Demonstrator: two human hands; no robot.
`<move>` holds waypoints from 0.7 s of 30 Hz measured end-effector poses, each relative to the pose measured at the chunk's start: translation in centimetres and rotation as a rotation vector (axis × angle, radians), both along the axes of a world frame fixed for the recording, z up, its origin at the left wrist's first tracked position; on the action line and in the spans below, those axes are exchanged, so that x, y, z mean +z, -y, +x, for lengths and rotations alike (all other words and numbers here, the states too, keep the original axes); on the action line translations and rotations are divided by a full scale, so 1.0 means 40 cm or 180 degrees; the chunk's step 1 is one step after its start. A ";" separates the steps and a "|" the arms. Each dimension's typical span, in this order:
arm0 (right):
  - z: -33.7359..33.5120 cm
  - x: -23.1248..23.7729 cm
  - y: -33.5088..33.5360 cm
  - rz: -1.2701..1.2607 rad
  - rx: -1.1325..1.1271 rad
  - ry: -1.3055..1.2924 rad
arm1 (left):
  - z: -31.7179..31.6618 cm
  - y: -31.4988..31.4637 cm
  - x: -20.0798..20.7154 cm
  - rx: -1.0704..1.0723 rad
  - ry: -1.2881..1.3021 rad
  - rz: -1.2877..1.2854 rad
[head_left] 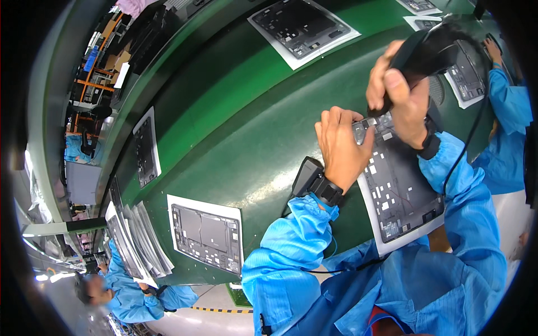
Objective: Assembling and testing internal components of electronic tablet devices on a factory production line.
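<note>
In front of me lies a dark tablet housing on a white sheet, its inside showing with several small white stickers and thin wires. My left hand is closed at its far left corner, thumb on the inside and bent fingers at the edge. My right hand is wrapped round a black corded handheld device shaped like a scanner. It is above the far end of the housing and hides part of that end. A black cable runs down along my right sleeve. Both wrists wear black bands.
More tablet housings on white sheets lie on the green bench, one at left, one at far left, one at the back. A stack of sheets stands at the left end. People in blue sleeves work at left and right.
</note>
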State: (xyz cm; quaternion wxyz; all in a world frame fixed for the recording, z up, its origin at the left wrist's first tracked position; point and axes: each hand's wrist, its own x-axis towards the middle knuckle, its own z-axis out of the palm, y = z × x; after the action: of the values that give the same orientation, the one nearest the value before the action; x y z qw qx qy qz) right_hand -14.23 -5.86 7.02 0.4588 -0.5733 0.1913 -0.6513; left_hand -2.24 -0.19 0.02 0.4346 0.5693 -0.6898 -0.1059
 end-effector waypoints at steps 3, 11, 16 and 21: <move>-0.106 0.046 0.006 -0.0129 -0.0255 -0.0598 | 0.009 -0.014 0.007 -0.0005 -0.0297 0.0005; -0.429 -0.030 -0.224 0.0637 -0.0797 -0.4067 | 0.056 -0.122 0.045 0.0360 0.0607 0.0174; -0.419 -0.067 -0.239 0.0252 -0.0880 -0.3928 | 0.051 -0.101 0.014 0.0173 0.0427 0.0184; -0.417 -0.043 -0.251 0.0674 -0.0544 -0.3575 | 0.019 -0.090 0.067 -0.0148 -0.0974 0.1488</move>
State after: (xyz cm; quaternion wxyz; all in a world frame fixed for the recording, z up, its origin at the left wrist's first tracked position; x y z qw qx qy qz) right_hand -30.92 4.19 5.30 0.2875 -0.7646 0.5153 -0.2591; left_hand -1.48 3.39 2.71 0.3880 0.6155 -0.5859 -0.3568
